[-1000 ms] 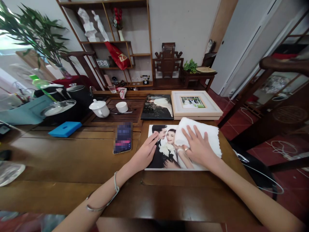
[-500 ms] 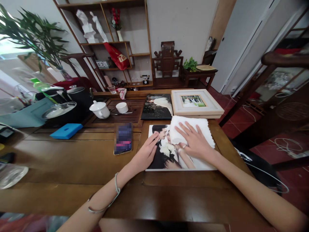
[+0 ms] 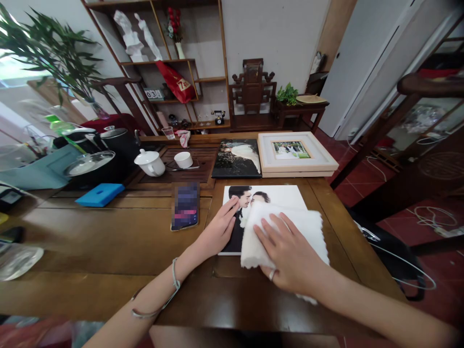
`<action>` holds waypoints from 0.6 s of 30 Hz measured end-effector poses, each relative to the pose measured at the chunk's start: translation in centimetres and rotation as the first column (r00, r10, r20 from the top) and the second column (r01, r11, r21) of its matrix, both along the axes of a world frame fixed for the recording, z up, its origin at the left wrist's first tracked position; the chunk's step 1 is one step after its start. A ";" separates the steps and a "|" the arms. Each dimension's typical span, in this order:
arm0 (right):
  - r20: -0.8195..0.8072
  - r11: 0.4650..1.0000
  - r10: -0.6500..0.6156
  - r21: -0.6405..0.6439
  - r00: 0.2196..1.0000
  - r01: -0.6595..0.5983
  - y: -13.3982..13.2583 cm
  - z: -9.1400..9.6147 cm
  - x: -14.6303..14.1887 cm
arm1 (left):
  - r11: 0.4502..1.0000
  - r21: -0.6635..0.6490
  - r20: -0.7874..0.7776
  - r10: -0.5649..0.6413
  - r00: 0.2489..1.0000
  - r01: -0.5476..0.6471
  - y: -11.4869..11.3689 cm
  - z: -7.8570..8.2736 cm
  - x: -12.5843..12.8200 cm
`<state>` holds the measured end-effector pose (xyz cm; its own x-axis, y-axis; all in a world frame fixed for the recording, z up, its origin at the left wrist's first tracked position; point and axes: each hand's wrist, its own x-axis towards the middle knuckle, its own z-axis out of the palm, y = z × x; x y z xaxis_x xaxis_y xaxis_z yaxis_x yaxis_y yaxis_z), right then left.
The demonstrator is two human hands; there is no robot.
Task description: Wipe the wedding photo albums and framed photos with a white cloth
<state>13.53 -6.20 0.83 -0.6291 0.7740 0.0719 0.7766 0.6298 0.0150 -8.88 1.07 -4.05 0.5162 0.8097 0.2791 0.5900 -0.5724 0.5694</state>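
A photo panel (image 3: pixel 282 192) lies flat on the wooden table, printed with a couple in black and white. My left hand (image 3: pixel 219 229) rests on its left side, fingers stretched out and close together, holding nothing. In my right hand (image 3: pixel 290 249) is a white cloth (image 3: pixel 308 222), pressed flat against the lower right of the panel. Part of the cloth hangs past the panel's near edge. The fingers spread over the top of it, and the thumb, wearing a ring, is bent at its near side. The cloth hides much of the picture.
Behind the panel lie a dark photo panel (image 3: pixel 235 158) and a pale wooden picture frame (image 3: pixel 315 166). A phone (image 3: pixel 184 207) lies left of my left hand. Farther left are a blue box (image 3: pixel 100 195), a white lidded cup (image 3: pixel 150 163) and a small white bowl (image 3: pixel 183 160).
My right hand has drawn the white cloth down toward me, from the panel's upper right over its near edge. More of the panel's top now shows. My left hand has stayed in place.
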 end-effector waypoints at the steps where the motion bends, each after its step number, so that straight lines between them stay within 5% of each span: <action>1: -0.038 0.999 0.022 -0.023 0.999 -0.023 1.3 -0.1 0.4 | 1.000 0.003 0.000 -0.002 1.000 0.002 0.0 0.0 0.0; 6: -0.125 0.994 -0.105 -0.038 0.987 0.101 8.2 -1.0 3.7 | 1.000 0.001 -0.010 -0.001 1.000 0.001 0.1 0.0 -0.1; 9: -0.089 0.975 -0.224 -0.034 0.971 0.221 9.5 -0.9 5.0 | 1.000 -0.010 -0.023 -0.004 1.000 0.004 0.0 0.1 -0.1; 13: 0.011 0.960 -0.255 -0.117 0.967 0.254 6.4 0.4 4.4 | 1.000 -0.010 -0.016 0.000 1.000 0.000 0.0 0.1 0.0; 18: 0.092 0.982 -0.103 -0.149 0.990 0.116 -1.2 1.6 1.6 | 1.000 -0.002 -0.009 0.004 1.000 -0.004 0.0 0.0 0.0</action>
